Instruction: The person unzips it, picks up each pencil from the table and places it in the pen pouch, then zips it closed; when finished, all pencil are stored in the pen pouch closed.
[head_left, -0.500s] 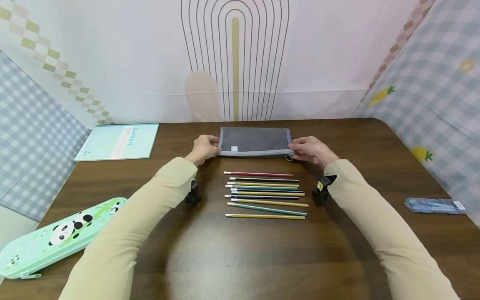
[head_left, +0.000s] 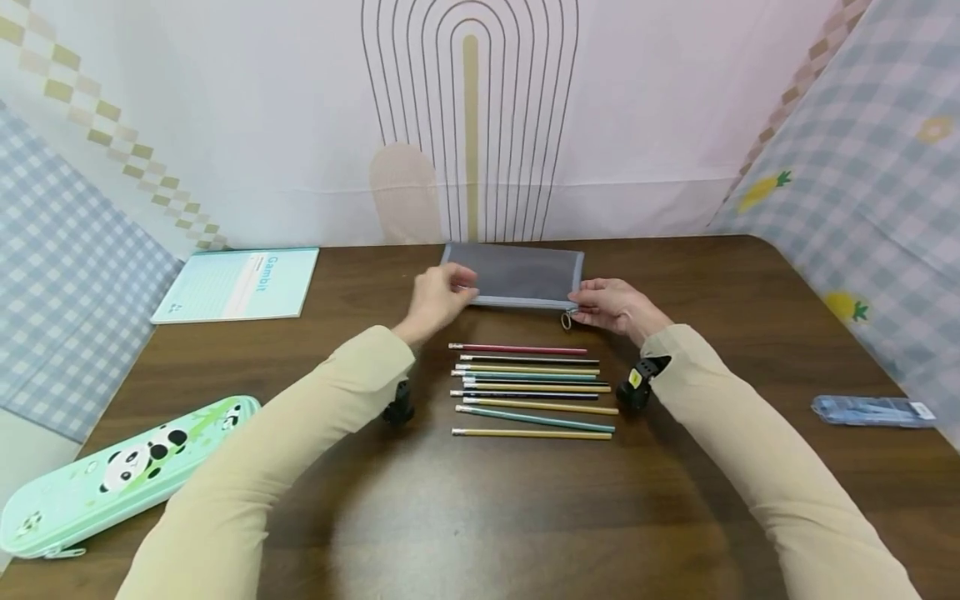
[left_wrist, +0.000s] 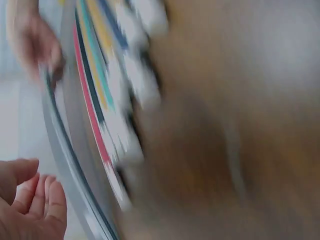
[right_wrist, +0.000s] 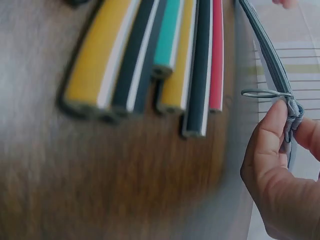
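Note:
My right hand (head_left: 615,307) pinches the front right corner of a grey mesh zip pouch (head_left: 525,273), where the zip ends; a ring-shaped zip pull (right_wrist: 265,93) sticks out beside the thumb. My left hand (head_left: 441,298) overlaps the pouch's front left part in the head view. In the left wrist view its thumb and loosely bent fingers (left_wrist: 56,205) hold nothing, beside the pouch's zip edge (left_wrist: 67,145). Several pencils lie in rows in front of the pouch, among them a red pencil (head_left: 517,349) at the back and a yellow pencil (head_left: 532,434) nearest me.
A pale green notebook (head_left: 236,285) lies at the back left of the brown table (head_left: 480,517). A mint panda pencil case (head_left: 127,475) lies at the left, close to my left sleeve. At the right edge is a flat blue packet (head_left: 870,412).
My left hand has let go of the pouch's left edge and moved right, along its front. The pouch's far side has lifted or shifted back slightly; my right hand keeps its corner and moved slightly left.

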